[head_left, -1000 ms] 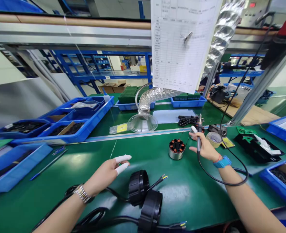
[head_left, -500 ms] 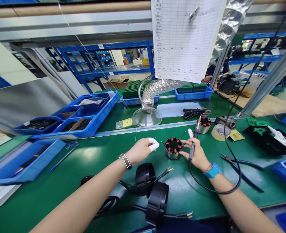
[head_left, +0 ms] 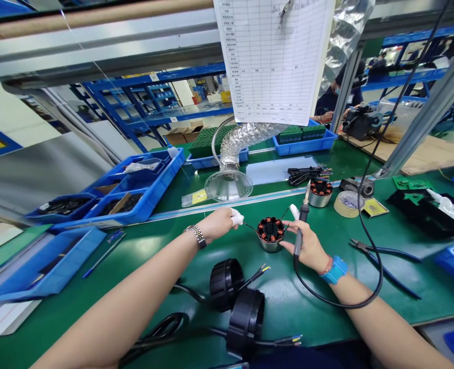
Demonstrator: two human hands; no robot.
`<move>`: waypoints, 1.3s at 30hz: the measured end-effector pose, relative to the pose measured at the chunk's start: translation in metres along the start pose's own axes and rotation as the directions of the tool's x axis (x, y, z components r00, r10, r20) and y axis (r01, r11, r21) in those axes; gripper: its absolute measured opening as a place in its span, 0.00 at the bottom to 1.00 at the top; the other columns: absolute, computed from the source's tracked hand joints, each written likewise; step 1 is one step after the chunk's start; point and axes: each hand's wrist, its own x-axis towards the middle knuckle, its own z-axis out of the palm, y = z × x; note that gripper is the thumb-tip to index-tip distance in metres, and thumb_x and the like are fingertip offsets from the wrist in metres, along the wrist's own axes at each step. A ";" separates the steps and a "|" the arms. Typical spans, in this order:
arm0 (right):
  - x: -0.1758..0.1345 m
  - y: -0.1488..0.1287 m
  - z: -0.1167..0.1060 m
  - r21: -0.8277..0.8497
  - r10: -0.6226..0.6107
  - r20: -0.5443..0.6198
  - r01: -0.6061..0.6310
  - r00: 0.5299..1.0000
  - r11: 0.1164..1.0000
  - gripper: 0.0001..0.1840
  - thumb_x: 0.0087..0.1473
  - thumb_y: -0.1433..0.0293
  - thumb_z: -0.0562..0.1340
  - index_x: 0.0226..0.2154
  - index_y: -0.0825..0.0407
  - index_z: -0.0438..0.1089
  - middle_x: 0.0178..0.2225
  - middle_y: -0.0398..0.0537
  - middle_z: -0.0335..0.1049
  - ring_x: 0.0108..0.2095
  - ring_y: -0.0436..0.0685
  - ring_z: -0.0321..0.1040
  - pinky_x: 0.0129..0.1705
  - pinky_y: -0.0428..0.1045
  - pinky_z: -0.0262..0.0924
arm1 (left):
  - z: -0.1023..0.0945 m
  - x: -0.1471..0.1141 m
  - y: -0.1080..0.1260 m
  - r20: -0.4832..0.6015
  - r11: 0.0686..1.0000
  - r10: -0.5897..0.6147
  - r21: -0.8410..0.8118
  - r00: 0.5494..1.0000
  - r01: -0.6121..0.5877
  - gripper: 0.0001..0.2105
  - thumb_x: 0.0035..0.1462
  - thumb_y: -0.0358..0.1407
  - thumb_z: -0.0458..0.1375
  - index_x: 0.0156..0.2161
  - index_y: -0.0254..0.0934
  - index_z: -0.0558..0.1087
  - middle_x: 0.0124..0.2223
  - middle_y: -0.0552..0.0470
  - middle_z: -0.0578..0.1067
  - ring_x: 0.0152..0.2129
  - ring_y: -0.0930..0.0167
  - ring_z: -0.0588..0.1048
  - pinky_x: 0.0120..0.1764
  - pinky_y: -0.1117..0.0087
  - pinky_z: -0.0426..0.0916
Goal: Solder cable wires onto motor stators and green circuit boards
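Observation:
A round motor stator [head_left: 271, 231] with copper windings and a metal rim sits upright on the green bench. My left hand [head_left: 223, 224], white covers on its fingertips, is closed in a pinch at the end of a dark lead wire [head_left: 250, 226] coming off the stator's left side. My right hand [head_left: 306, 241] has a soldering iron [head_left: 300, 228] held across it, tip pointing up and away. Its thumb and fingers also touch the stator's right side. Below lie two black ring-shaped housings [head_left: 225, 283] with cables and stripped coloured wire ends.
A funnel-shaped fume duct [head_left: 229, 185] stands behind the stator. Farther right are a second stator [head_left: 320, 192], a tape roll [head_left: 348, 203] and long-handled pliers [head_left: 384, 261]. Blue bins [head_left: 153, 189] line the left. The iron's cord loops over my right forearm. A co-worker [head_left: 338, 97] sits beyond.
My left hand has gone from a gap beside the stator to pinching its left lead, now stretched outward. The right hand keeps the iron and stays at the stator. The view has shifted slightly.

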 end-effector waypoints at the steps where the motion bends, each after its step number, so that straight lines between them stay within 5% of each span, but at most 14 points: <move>1: 0.001 -0.001 0.000 0.003 -0.001 -0.002 0.001 1.000 1.000 0.30 0.47 0.68 0.64 0.50 0.47 0.51 0.49 0.54 0.62 0.49 0.58 0.64 0.51 0.58 0.63 | 0.004 0.002 0.000 0.017 0.998 -0.001 -0.058 1.000 0.002 0.12 0.46 0.40 0.54 0.20 0.33 0.64 0.19 0.55 0.62 0.15 0.78 0.55 0.20 0.75 0.46; 7: 0.005 -0.007 -0.001 0.021 0.019 -0.003 -0.019 1.000 1.000 0.28 0.47 0.67 0.64 0.47 0.48 0.50 0.48 0.54 0.64 0.48 0.56 0.66 0.51 0.56 0.63 | 0.038 0.008 0.002 0.047 0.935 0.064 -0.352 0.997 -0.044 0.12 0.49 0.43 0.51 0.26 0.34 0.61 0.25 0.54 0.61 0.16 0.80 0.52 0.18 0.77 0.45; 14: 0.009 -0.024 0.006 -0.052 0.138 -0.127 -0.146 0.982 0.988 0.29 0.47 0.66 0.64 0.46 0.48 0.47 0.54 0.60 0.57 0.53 0.60 0.60 0.53 0.59 0.59 | 0.011 0.007 -0.015 0.039 0.950 0.053 -0.311 0.998 -0.038 0.15 0.50 0.45 0.54 0.29 0.31 0.70 0.25 0.52 0.66 0.17 0.79 0.55 0.19 0.77 0.46; 18: 0.014 -0.037 0.020 -0.151 0.166 -0.112 -0.182 0.980 0.972 0.28 0.45 0.65 0.64 0.45 0.50 0.49 0.40 0.54 0.67 0.36 0.57 0.70 0.37 0.52 0.66 | 0.015 0.018 -0.023 0.051 0.966 0.058 -0.254 0.997 -0.043 0.16 0.48 0.39 0.55 0.42 0.33 0.73 0.35 0.48 0.72 0.22 0.76 0.61 0.21 0.76 0.52; 24: 0.018 -0.046 0.031 -0.155 0.165 -0.083 -0.176 0.983 0.972 0.27 0.44 0.66 0.63 0.44 0.50 0.50 0.29 0.42 0.64 0.23 0.49 0.64 0.27 0.46 0.62 | 0.038 0.025 -0.033 0.211 0.983 0.080 -0.181 0.974 -0.041 0.24 0.44 0.32 0.54 0.51 0.33 0.69 0.28 0.51 0.73 0.24 0.73 0.64 0.23 0.74 0.54; 28: 0.017 -0.046 0.029 -0.142 0.174 -0.076 -0.183 0.982 0.973 0.29 0.44 0.65 0.63 0.46 0.50 0.49 0.28 0.41 0.64 0.22 0.49 0.64 0.26 0.45 0.62 | 0.027 0.023 -0.019 0.169 0.989 0.093 -0.125 0.981 -0.072 0.19 0.45 0.36 0.55 0.45 0.33 0.73 0.33 0.49 0.74 0.23 0.74 0.63 0.23 0.74 0.54; 31: 0.016 -0.044 0.024 -0.135 0.181 -0.083 -0.191 0.980 0.972 0.31 0.45 0.65 0.63 0.49 0.51 0.49 0.35 0.47 0.66 0.28 0.52 0.67 0.31 0.48 0.65 | 0.021 0.029 0.005 0.071 0.993 0.097 -0.075 0.993 -0.091 0.17 0.47 0.42 0.54 0.36 0.31 0.75 0.27 0.50 0.72 0.20 0.75 0.60 0.22 0.74 0.51; 39: 0.012 -0.039 0.009 -0.091 0.124 -0.090 -0.132 0.988 0.987 0.32 0.45 0.64 0.63 0.51 0.48 0.49 0.51 0.54 0.60 0.47 0.59 0.65 0.48 0.55 0.63 | 0.046 0.045 0.058 -0.049 0.993 0.112 0.054 0.992 -0.109 0.13 0.41 0.42 0.60 0.18 0.33 0.69 0.17 0.56 0.63 0.18 0.75 0.57 0.23 0.73 0.49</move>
